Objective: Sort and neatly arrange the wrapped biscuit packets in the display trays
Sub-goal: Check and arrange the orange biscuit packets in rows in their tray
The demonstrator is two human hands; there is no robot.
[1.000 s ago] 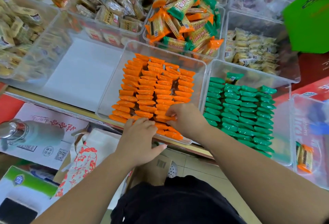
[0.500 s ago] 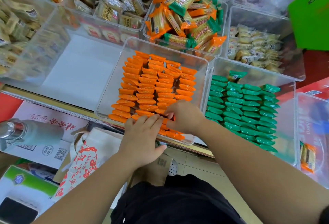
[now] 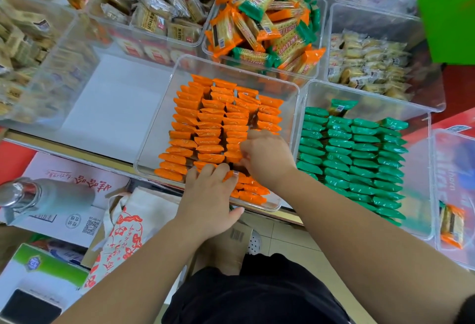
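Orange wrapped biscuit packets (image 3: 205, 128) stand on edge in several rows inside a clear tray (image 3: 293, 97) in the middle. My left hand (image 3: 208, 202) lies flat with straight fingers on the near ends of the rows at the tray's front wall. My right hand (image 3: 267, 159) reaches into the right-hand rows, its curled fingers pinching orange packets there. Green wrapped packets (image 3: 359, 154) fill the neighbouring clear tray (image 3: 421, 164) on the right in neat rows. A mixed heap of orange and green packets (image 3: 267, 20) sits in the tray behind.
Clear trays of beige packets stand at the back left (image 3: 154, 15) and back right (image 3: 367, 66). An unfilled clear tray (image 3: 110, 107) is left of the orange one. A metal flask (image 3: 38, 197) lies on a cardboard box below the shelf. A far-right tray (image 3: 455, 223) holds one orange packet.
My right hand has moved slightly deeper and to the right among the orange packets. My left hand has slid forward a little against the front rows. The view has shifted slightly.
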